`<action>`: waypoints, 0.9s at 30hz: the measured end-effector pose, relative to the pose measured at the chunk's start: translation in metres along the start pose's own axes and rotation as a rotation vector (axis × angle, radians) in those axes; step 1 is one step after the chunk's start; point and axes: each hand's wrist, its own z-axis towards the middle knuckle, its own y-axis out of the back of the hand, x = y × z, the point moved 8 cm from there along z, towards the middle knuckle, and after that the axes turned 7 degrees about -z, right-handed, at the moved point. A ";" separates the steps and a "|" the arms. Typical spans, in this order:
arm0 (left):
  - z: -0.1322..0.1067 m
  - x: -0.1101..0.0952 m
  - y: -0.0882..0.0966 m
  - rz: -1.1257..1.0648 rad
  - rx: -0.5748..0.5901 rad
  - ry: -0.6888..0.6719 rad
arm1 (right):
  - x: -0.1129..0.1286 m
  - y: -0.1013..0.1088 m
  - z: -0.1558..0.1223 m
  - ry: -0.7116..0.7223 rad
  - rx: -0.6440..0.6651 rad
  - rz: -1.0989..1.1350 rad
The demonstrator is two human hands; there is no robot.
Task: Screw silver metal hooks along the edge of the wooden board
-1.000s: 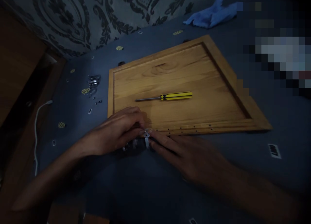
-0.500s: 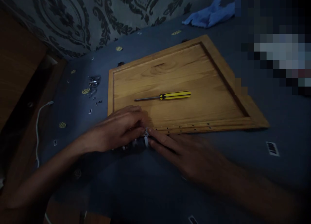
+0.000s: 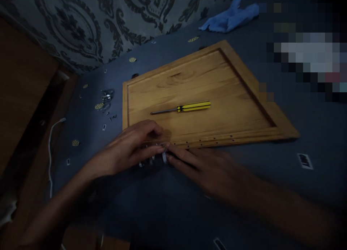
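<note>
A wooden panel (image 3: pixel 211 83) with a raised frame lies flat on a blue cloth. A yellow and black screwdriver (image 3: pixel 182 107) rests on its middle. At the panel's near left edge, by a row of small holes, my left hand (image 3: pixel 130 148) curls its fingers round a small metal fitting (image 3: pixel 163 156). My right hand (image 3: pixel 200 166) comes in from the right and pinches the same fitting with its fingertips. Most of the fitting is hidden under the fingers.
A heap of metal fittings and screws (image 3: pixel 106 98) lies left of the panel. A white cable (image 3: pixel 51 148) runs down the left side. A crumpled blue cloth (image 3: pixel 230 16) sits behind the panel, against a patterned fabric (image 3: pixel 81 22). A blurred patch covers the upper right.
Both hands stay on the fitting at the panel's edge, with the fingers shifted slightly. The view has drifted a little, so everything sits a touch to the left.
</note>
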 end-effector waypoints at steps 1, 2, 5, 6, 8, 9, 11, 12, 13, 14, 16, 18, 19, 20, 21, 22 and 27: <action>-0.005 0.000 0.001 0.000 -0.037 0.017 | 0.000 -0.001 -0.001 -0.002 0.005 0.003; -0.010 0.000 0.001 0.008 -0.070 0.023 | 0.000 -0.002 -0.001 -0.004 0.004 -0.002; -0.021 -0.002 -0.009 0.078 -0.132 -0.014 | 0.001 -0.004 -0.002 -0.004 0.001 -0.038; -0.023 -0.003 -0.013 0.110 -0.146 -0.030 | 0.002 -0.004 -0.002 0.001 0.002 -0.045; -0.024 -0.003 -0.021 0.163 -0.191 -0.069 | 0.001 -0.005 -0.002 -0.012 0.008 -0.053; -0.023 -0.002 -0.025 0.178 -0.212 -0.080 | 0.000 -0.004 -0.001 -0.020 0.013 -0.051; -0.022 0.001 -0.028 0.184 -0.251 -0.089 | -0.001 -0.004 -0.001 -0.030 0.024 -0.041; -0.022 0.002 -0.030 0.177 -0.261 -0.092 | -0.001 -0.003 0.000 -0.027 0.024 -0.038; -0.022 0.003 -0.030 0.167 -0.268 -0.093 | -0.001 -0.001 0.001 -0.017 0.016 -0.038; -0.022 0.004 -0.031 0.157 -0.269 -0.092 | 0.000 0.001 0.001 -0.002 0.009 -0.043; -0.023 0.004 -0.031 0.138 -0.267 -0.096 | 0.000 0.005 0.002 0.010 -0.010 -0.071; -0.025 0.005 -0.032 0.118 -0.257 -0.079 | 0.000 0.004 0.002 0.020 0.006 -0.098; -0.026 0.006 -0.033 0.104 -0.253 -0.067 | 0.001 0.003 0.002 0.021 0.024 -0.105; -0.026 0.006 -0.033 0.086 -0.248 -0.057 | 0.000 0.001 0.001 0.008 0.032 -0.109; -0.026 0.007 -0.034 0.068 -0.243 -0.045 | 0.000 0.000 0.000 -0.009 0.039 -0.106; -0.026 0.007 -0.034 0.050 -0.239 -0.032 | 0.000 -0.002 -0.002 -0.023 0.046 -0.095; -0.025 0.011 -0.036 -0.022 -0.235 0.036 | 0.000 -0.007 -0.009 -0.090 0.001 -0.035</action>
